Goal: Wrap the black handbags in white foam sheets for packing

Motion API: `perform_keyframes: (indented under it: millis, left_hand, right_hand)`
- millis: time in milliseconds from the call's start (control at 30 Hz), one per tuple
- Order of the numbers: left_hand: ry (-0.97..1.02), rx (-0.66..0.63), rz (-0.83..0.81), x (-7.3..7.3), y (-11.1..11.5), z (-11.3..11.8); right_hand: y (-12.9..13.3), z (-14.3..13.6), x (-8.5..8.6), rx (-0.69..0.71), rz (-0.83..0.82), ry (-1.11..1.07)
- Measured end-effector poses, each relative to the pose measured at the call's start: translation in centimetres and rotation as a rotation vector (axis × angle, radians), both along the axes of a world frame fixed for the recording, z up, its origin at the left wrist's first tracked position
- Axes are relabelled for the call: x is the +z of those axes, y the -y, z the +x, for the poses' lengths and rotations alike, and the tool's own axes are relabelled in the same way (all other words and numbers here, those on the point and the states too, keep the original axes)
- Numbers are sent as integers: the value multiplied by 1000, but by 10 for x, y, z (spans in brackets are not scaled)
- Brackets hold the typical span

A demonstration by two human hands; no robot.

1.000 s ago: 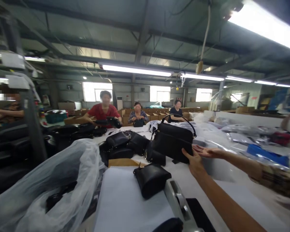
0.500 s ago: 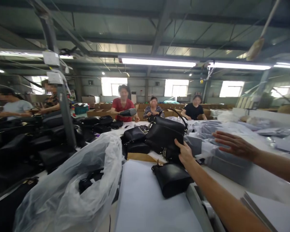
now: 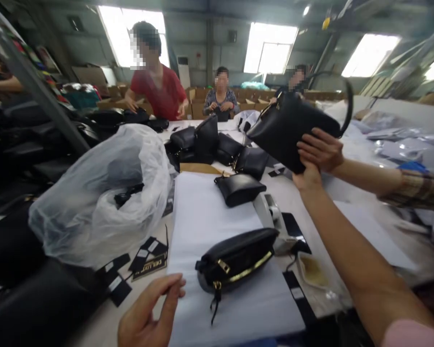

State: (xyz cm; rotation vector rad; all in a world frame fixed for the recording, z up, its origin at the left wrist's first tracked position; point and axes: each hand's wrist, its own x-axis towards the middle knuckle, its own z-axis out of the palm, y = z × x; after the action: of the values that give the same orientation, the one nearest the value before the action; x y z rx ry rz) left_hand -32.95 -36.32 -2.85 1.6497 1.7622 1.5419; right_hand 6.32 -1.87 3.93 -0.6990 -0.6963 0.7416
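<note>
My right hand (image 3: 308, 177), at the end of a bare forearm, grips the lower corner of a black handbag (image 3: 289, 127) held in the air, tilted, its strap loop to the right. A co-worker's hand (image 3: 323, 149) with a plaid sleeve rests on the same bag. My left hand (image 3: 150, 311) is low in front, thumb and fingertips pinched together, with nothing visible in them. Just right of it, a black pouch (image 3: 238, 260) with a gold zipper lies on a stack of white paper (image 3: 198, 217). A second black pouch (image 3: 240, 189) sits further back on the stack.
A clear plastic bag (image 3: 104, 193) bulges at left. Black tags (image 3: 150, 255) lie on the table beside it. A grey device (image 3: 269, 212) stands right of the paper, near a small tray (image 3: 313, 270). Black bags (image 3: 206, 140) pile up behind. Several people work across the table.
The view has tipped downward. The handbag has risen to the right, and the co-worker's hand now touches it. My left hand and the zippered pouch have come into view.
</note>
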Motion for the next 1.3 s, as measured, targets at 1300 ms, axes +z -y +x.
perform_keyframes:
  millis: [1300]
  left_hand:
    - [-70, -767, 54, -18, 36, 88]
  right_hand:
    - [293, -10, -98, -267, -371, 1752]
